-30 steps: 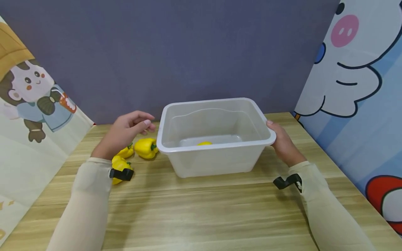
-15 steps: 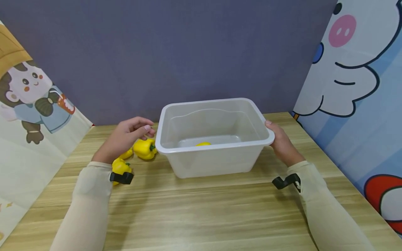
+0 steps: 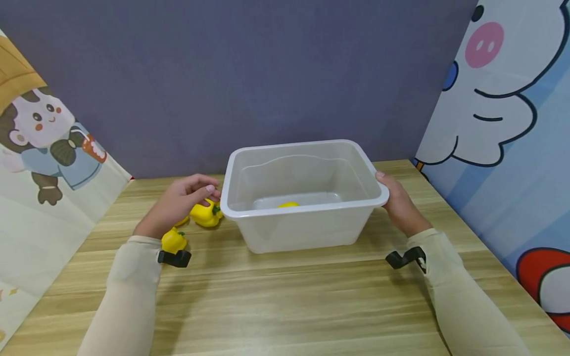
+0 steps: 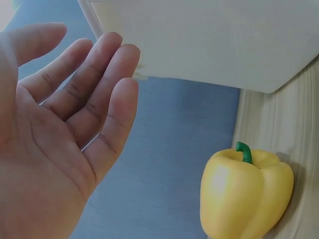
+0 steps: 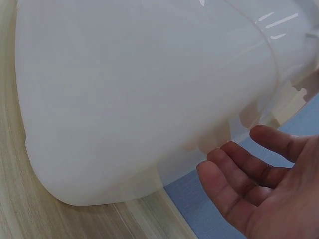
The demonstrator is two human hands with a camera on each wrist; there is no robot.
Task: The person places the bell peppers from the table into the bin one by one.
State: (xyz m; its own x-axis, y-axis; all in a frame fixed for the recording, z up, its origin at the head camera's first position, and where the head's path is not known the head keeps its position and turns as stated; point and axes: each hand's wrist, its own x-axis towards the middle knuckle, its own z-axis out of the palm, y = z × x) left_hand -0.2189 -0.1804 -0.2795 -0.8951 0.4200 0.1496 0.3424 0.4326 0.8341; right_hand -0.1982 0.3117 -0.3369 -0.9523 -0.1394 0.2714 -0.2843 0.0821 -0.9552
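Note:
A pale grey plastic bin (image 3: 303, 225) stands on the wooden tabletop, with part of a yellow bell pepper (image 3: 288, 204) visible inside. My right hand (image 3: 398, 202) holds the bin's right end, thumb on the rim and fingers below it along the outer wall. My left hand (image 3: 180, 202) hovers left of the bin with nothing in it, its fingers loosely bent and close over another yellow bell pepper (image 3: 207, 216) with a green stem. In the left wrist view, that hand's palm (image 4: 45, 154) shows bare, apart from a yellow pepper (image 4: 244, 194).
Another yellow pepper (image 3: 173, 241) lies beside the left wrist, partly behind a black wrist mount (image 3: 174, 258). One more, mostly hidden by the left hand, shows as a yellow sliver. A dark grey panel (image 3: 276, 74) rises behind the bin, with cartoon-printed panels on both sides.
My left hand has come down a little, closer to the pepper beside the bin. The right hand and the bin have stayed in place.

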